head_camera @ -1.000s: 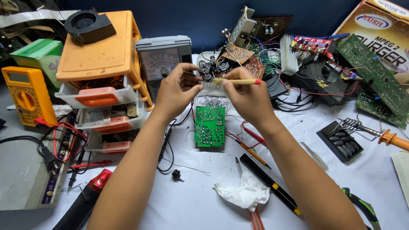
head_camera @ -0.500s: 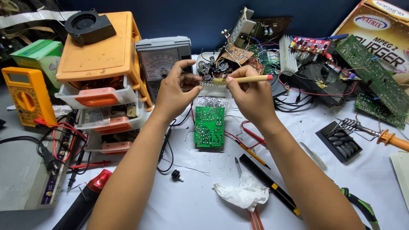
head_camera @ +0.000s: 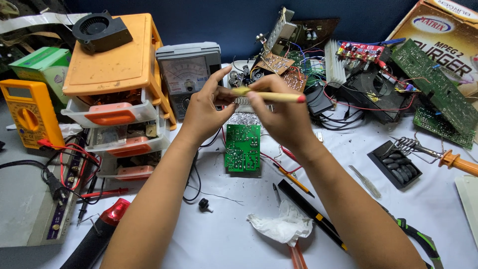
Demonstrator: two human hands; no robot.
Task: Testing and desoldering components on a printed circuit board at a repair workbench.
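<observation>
An electronics repair workshop: the white tabletop (head_camera: 224,239) is crowded with bare circuit boards (head_camera: 242,147), an analogue meter (head_camera: 188,74) and a yellow multimeter (head_camera: 27,113) at left, a soldering iron (head_camera: 455,162) at right, and orange parts drawers (head_camera: 117,99).

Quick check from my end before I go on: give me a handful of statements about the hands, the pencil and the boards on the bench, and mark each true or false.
1. The right hand holds a yellow pencil level above the bench. True.
2. The left hand rests flat on the white tabletop. False: it is raised, its fingertips at the pencil's left end, where a small wire coil hangs.
3. A green circuit board lies on the table below both hands. True.
4. The soldering iron is in the right hand. False: it sits in its stand at the right edge.
5. The yellow multimeter lies at the far left. True.
</observation>
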